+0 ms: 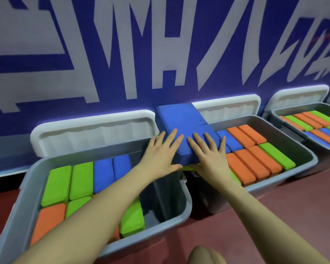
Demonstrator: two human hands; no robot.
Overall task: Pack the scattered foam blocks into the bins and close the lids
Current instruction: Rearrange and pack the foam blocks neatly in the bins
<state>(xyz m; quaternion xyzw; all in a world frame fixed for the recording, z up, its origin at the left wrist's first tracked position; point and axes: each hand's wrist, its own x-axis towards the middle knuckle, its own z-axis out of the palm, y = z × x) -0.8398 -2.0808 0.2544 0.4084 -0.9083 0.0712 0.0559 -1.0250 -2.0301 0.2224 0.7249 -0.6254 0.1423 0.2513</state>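
A large blue foam block [181,119] hangs above the gap between two grey bins. My left hand [160,155] and my right hand [208,157] lie side by side on its near end, fingers spread flat on top and thumbs tucked under the near edge. A sliver of green foam [187,168] shows just beneath it. The left bin [15,206] holds green, blue and orange blocks, with a bare space at its right side. The middle bin [286,136] is packed with orange, blue and green blocks.
A third bin [303,107] at the far right is full of blocks. All three white lids [91,126] [227,107] [301,94] stand up against the blue banner wall. Red floor [255,216] lies in front of the bins, and my knee [204,254] shows at the bottom edge.
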